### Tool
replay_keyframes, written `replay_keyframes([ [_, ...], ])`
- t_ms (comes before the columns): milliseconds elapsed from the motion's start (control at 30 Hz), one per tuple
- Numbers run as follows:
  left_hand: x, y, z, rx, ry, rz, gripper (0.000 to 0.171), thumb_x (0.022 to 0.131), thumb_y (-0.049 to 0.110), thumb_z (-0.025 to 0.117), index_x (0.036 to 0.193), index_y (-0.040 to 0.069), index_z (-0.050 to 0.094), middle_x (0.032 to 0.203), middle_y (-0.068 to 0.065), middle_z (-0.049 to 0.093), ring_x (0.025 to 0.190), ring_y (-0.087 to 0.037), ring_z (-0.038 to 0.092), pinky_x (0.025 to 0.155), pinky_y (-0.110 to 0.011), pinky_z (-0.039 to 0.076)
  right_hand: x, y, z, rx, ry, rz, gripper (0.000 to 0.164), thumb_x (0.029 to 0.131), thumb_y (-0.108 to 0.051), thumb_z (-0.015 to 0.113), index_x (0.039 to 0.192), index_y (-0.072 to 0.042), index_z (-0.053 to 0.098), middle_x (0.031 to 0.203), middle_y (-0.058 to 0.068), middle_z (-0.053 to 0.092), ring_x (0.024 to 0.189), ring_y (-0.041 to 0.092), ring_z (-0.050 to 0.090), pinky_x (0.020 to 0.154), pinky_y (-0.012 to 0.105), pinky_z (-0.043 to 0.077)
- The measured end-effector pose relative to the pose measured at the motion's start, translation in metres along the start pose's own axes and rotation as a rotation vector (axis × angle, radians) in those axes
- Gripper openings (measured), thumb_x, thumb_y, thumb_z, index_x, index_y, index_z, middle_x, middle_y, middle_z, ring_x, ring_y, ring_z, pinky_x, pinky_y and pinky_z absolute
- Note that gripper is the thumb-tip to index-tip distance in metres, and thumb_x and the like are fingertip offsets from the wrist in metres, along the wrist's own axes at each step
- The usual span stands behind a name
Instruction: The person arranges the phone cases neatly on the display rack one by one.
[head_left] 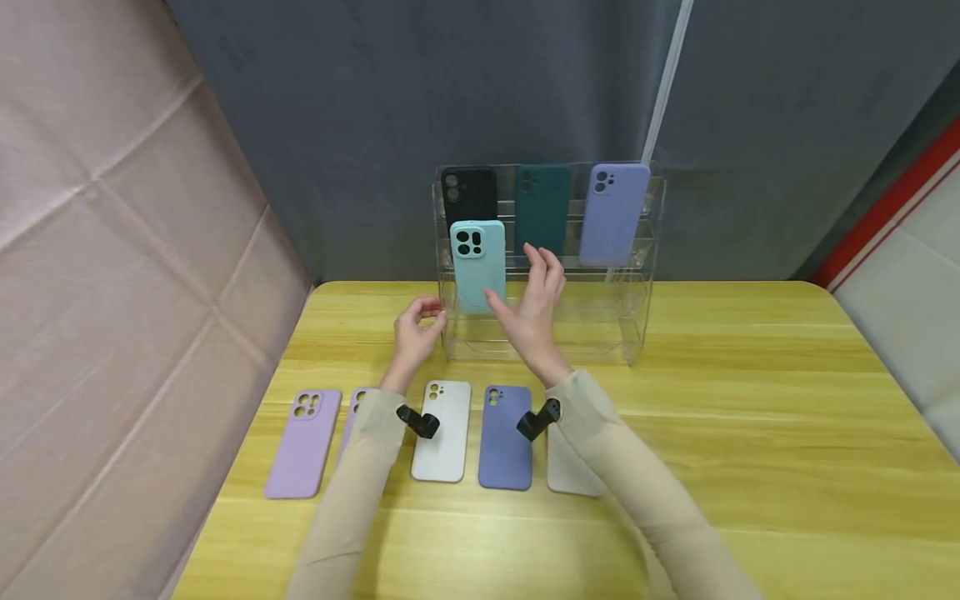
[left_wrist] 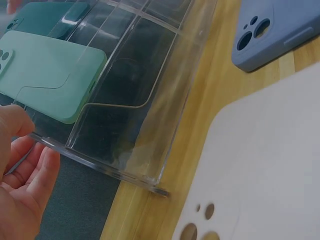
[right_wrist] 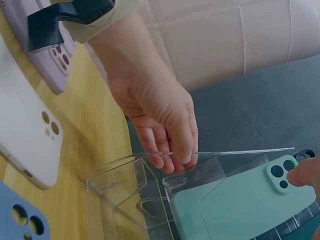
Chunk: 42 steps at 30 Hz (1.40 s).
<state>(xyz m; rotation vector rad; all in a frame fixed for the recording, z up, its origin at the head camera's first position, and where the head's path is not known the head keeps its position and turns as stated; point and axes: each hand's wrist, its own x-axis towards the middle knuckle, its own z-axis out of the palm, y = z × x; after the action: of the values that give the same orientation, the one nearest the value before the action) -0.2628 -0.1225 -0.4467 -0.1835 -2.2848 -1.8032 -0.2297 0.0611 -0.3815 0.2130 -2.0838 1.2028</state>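
A mint green phone case (head_left: pixel 480 271) leans in the left of a middle tier of a clear stepped display rack (head_left: pixel 570 329). At the rack's left side panel, my left hand (head_left: pixel 417 335) pinches the panel's edge between thumb and fingers, as the right wrist view also shows. My right hand (head_left: pixel 534 317) is in front of the rack, fingers spread and loosely bent. Its thumb overlaps the mint case's lower right edge in the head view. On the top tier stand a black case (head_left: pixel 470 193), a dark teal case (head_left: pixel 542 208) and a lavender case (head_left: pixel 615 212).
On the wooden table (head_left: pixel 750 417) before the rack lie a pink-purple case (head_left: pixel 303 446), a second one (head_left: pixel 352 417) partly under the left sleeve, a white case (head_left: pixel 441 450), a blue-violet case (head_left: pixel 506 450) and a pale case (head_left: pixel 570 467) partly under the right forearm. A grey curtain (head_left: pixel 337 150) hangs behind.
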Motion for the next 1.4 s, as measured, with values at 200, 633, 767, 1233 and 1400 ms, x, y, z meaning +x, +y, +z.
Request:
replay_keyframes([
  [200, 0.0, -0.001, 0.0, -0.003, -0.008, 0.0, 0.024, 0.086, -0.001, 0.06, 0.109, -0.006, 0.06, 0.107, -0.021, 0.062, 0.096, -0.027, 0.058, 0.072, -0.021, 0.051, -0.01, 0.01, -0.01, 0.004, -0.01, 0.007, 0.074, 0.073, -0.009, 0.079, 0.133, 0.005, 0.039, 0.134, 0.027, 0.029, 0.126, 0.036, 0.026, 0.104, 0.047, 0.025],
  [633, 0.001, -0.002, 0.0, -0.006, -0.009, -0.004, 0.024, 0.086, -0.001, 0.06, 0.11, -0.005, 0.06, 0.107, -0.021, 0.062, 0.096, -0.027, 0.058, 0.073, -0.024, 0.051, -0.035, 0.028, -0.037, 0.017, -0.041, 0.048, 0.074, 0.073, -0.007, 0.079, 0.134, 0.005, 0.038, 0.133, 0.024, 0.032, 0.124, 0.035, 0.031, 0.102, 0.048, 0.028],
  [767, 0.001, -0.002, 0.001, -0.008, -0.009, -0.008, 0.024, 0.086, -0.001, 0.06, 0.11, -0.006, 0.06, 0.108, -0.021, 0.062, 0.096, -0.027, 0.058, 0.072, -0.021, 0.05, -0.046, 0.033, -0.046, -0.003, -0.071, 0.076, 0.075, 0.073, -0.008, 0.079, 0.134, 0.006, 0.038, 0.132, 0.025, 0.032, 0.123, 0.036, 0.032, 0.101, 0.049, 0.029],
  [1233, 0.001, -0.003, 0.0, 0.002, -0.004, -0.005, 0.022, 0.085, -0.002, 0.06, 0.108, -0.005, 0.061, 0.104, -0.02, 0.063, 0.094, -0.025, 0.058, 0.074, -0.025, 0.052, -0.09, 0.054, -0.067, -0.121, -0.178, 0.144, 0.075, 0.072, -0.015, 0.079, 0.132, 0.006, 0.039, 0.131, 0.027, 0.036, 0.122, 0.041, 0.032, 0.1, 0.056, 0.025],
  [1400, 0.002, -0.004, 0.0, 0.002, -0.006, -0.004, 0.022, 0.086, -0.001, 0.06, 0.108, -0.005, 0.061, 0.105, -0.02, 0.063, 0.095, -0.025, 0.058, 0.073, -0.025, 0.052, -0.1, 0.058, -0.073, -0.156, -0.219, 0.197, 0.078, 0.07, -0.015, 0.081, 0.133, 0.005, 0.038, 0.131, 0.027, 0.036, 0.121, 0.041, 0.032, 0.099, 0.057, 0.026],
])
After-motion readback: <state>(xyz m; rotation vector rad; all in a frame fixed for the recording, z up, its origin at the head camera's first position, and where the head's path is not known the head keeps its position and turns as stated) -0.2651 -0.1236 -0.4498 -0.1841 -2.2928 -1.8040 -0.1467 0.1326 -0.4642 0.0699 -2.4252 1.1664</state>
